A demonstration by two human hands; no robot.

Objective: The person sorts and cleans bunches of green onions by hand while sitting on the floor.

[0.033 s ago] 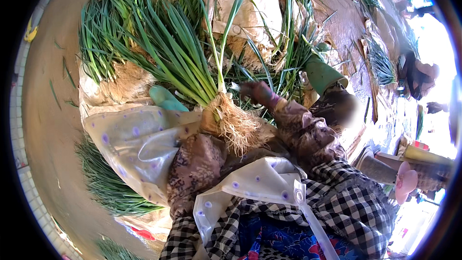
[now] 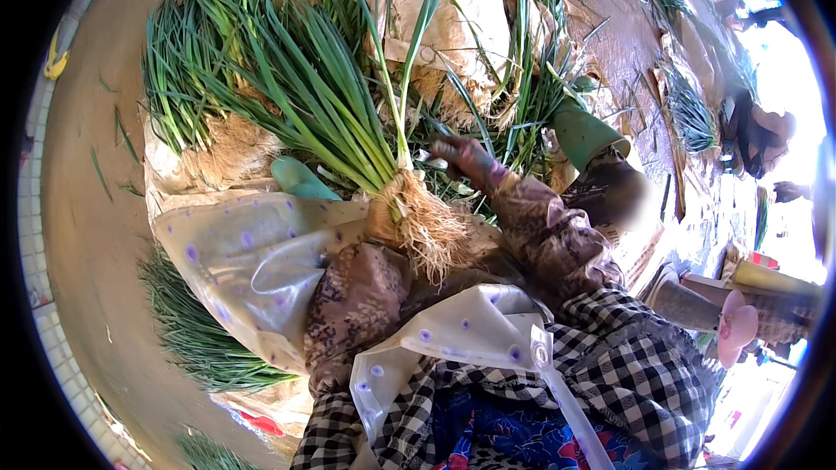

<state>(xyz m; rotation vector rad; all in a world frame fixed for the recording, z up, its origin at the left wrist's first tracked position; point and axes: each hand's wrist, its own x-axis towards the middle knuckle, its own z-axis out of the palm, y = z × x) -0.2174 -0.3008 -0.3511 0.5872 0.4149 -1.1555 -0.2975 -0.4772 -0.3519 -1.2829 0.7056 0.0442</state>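
A large bunch of green onions point(image 2: 348, 113) leans over my lap, its long green leaves fanning to the upper left. Its pale, stringy roots point(image 2: 422, 226) hang toward me. The brown patterned left sleeve point(image 2: 361, 292) ends right under these roots. My left hand is behind the bunch and holds it near the base, its fingers hidden. One green onion point(image 2: 402, 122) stands apart from the others at the bunch's right side. Just right of its white stem is my right hand point(image 2: 470, 161), fingers curled and pointing left. Whether something thin is between them is hard to see.
Piled green onions point(image 2: 205, 61) lie at the far left, and more point(image 2: 209, 322) lie on the near left. Pale sacking point(image 2: 461, 9) is spread ahead. Green boots point(image 2: 588, 135) flank my work. A spotted clear plastic apron point(image 2: 252, 252) covers my lap. People sit at the far right.
My right hand, smeared by motion before, is now sharper and slightly higher, its fingers nearer the single stem. The bunch has shifted very slightly to the right.
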